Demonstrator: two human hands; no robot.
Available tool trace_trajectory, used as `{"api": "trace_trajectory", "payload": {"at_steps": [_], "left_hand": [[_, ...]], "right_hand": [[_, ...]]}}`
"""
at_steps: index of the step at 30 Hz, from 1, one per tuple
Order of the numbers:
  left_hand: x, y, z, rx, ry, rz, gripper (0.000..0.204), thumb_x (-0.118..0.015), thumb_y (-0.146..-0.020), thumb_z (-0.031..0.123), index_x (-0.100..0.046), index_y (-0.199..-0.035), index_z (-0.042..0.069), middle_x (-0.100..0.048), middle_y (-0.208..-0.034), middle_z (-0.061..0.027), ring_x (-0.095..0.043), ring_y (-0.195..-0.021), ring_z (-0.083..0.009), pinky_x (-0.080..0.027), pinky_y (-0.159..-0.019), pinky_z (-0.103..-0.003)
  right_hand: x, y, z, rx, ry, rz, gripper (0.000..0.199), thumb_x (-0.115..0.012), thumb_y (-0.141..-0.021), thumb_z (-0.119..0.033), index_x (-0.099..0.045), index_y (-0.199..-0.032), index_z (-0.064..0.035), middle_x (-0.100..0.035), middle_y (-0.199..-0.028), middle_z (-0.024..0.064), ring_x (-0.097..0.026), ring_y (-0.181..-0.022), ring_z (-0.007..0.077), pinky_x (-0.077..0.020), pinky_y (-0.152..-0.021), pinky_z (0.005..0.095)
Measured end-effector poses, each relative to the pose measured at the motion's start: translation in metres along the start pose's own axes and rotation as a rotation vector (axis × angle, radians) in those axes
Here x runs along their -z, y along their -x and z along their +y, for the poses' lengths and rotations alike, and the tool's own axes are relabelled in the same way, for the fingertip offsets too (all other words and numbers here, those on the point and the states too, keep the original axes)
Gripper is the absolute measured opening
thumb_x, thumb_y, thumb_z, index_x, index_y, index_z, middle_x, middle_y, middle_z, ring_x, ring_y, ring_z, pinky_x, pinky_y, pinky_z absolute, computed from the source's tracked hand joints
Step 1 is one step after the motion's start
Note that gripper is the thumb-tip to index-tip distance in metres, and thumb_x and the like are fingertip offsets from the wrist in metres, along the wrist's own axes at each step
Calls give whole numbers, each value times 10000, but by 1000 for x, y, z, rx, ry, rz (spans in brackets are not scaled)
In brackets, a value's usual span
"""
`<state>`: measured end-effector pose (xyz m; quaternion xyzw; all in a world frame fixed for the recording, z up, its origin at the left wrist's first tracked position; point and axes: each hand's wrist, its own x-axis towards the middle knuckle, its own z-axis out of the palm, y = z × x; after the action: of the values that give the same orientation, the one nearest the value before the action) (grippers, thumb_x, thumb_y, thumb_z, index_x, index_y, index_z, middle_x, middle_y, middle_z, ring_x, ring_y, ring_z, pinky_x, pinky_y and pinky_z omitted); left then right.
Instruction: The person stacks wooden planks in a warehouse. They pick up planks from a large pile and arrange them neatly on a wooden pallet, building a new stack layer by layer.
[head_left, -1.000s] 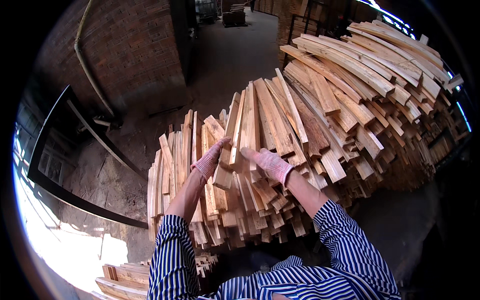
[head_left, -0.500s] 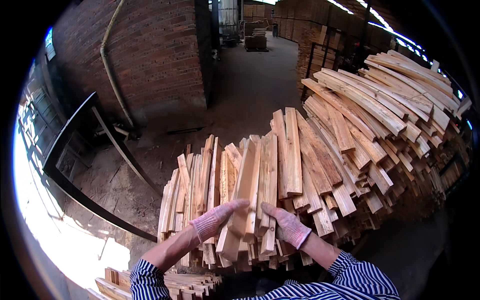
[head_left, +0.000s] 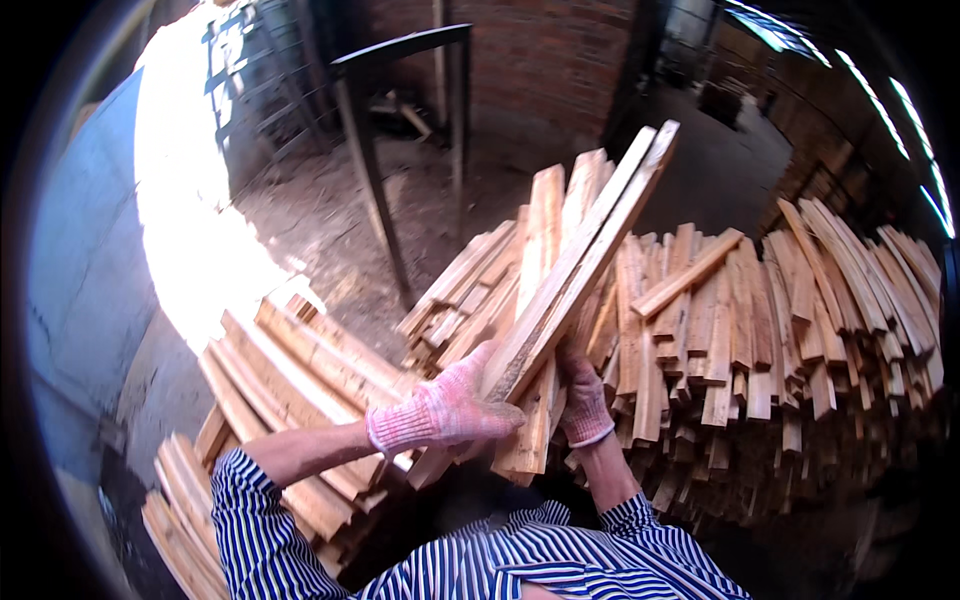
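Note:
Two or more long wooden planks [head_left: 580, 270] are held together in front of me, tilted up and away to the right. My left hand [head_left: 450, 405], in a pinkish knit glove, is closed round their near end, thumb along the side. My right hand [head_left: 583, 402], gloved alike, presses against their right side lower down; its fingers are partly hidden behind the wood. Beneath and beyond the hands lies a big pile of similar planks [head_left: 715, 310]. One short plank [head_left: 690, 272] rests crosswise on that pile.
At my left, another stack of planks [head_left: 300, 370] reaches toward my elbow. A dark metal frame [head_left: 372, 170] stands behind the wood on bare ground. Farther off are a brick wall [head_left: 540, 75] and a passage [head_left: 715, 150]. Strong sunlight falls on the left.
My view has swung left, bringing the left stack more into sight. The planks between my hands are now lifted and tilted above the pile.

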<state>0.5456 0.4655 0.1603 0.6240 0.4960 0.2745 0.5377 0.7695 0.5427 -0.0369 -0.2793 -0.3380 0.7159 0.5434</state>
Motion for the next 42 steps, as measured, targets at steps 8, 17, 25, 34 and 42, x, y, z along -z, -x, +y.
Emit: {"api": "trace_trajectory", "payload": {"at_steps": [8,17,25,34,42], "left_hand": [[55,194,16,-385,-42,762,948,-909,-734,301,-404,-1487,27,-583,-1348,-177,-590,-1242,-286,-500,-1071,-424],[120,403,1,-574,-380,1200,769,-902,-724,141,-506,-1363,-20,-678,-1182,-131,-635,-1115,-201,-548,-945,-349],[123,472,-199,-37,-79,1165,592,-896,-741,114,-643,-1269,29,-723,-1147,-59,-663,-1044,-143,-564,-906,-311],[157,476,-192,-327,231,1250,454,-852,-799,197,-689,-1187,28,-733,-1104,-49,-682,-1010,-147,-560,-898,-310],[153,446,-210,-197,618,1177,523,-509,-1068,371,-466,-1478,49,-650,-1232,-84,-663,-1019,-147,-569,-870,-281]], "right_hand": [[-260,82,5,-91,112,-364,414,-708,-853,-90,-606,-1243,2,-676,-1104,106,-668,-984,215,-549,-898,357],[-463,123,79,141,361,-1014,438,-749,-831,-18,-626,-1251,-34,-667,-1208,74,-644,-1084,200,-545,-923,361],[-475,135,230,240,660,-1299,455,-765,-841,-237,-637,-1242,-66,-684,-1192,100,-636,-1079,216,-535,-950,330],[-505,121,250,159,910,-1201,908,-815,-799,-401,-380,-1500,-22,-496,-1492,191,-485,-1368,293,-412,-1144,366],[-504,147,169,-137,1154,-1025,1054,-704,-819,-544,-213,-1547,37,-592,-1276,333,-625,-1129,422,-501,-980,425]]}}
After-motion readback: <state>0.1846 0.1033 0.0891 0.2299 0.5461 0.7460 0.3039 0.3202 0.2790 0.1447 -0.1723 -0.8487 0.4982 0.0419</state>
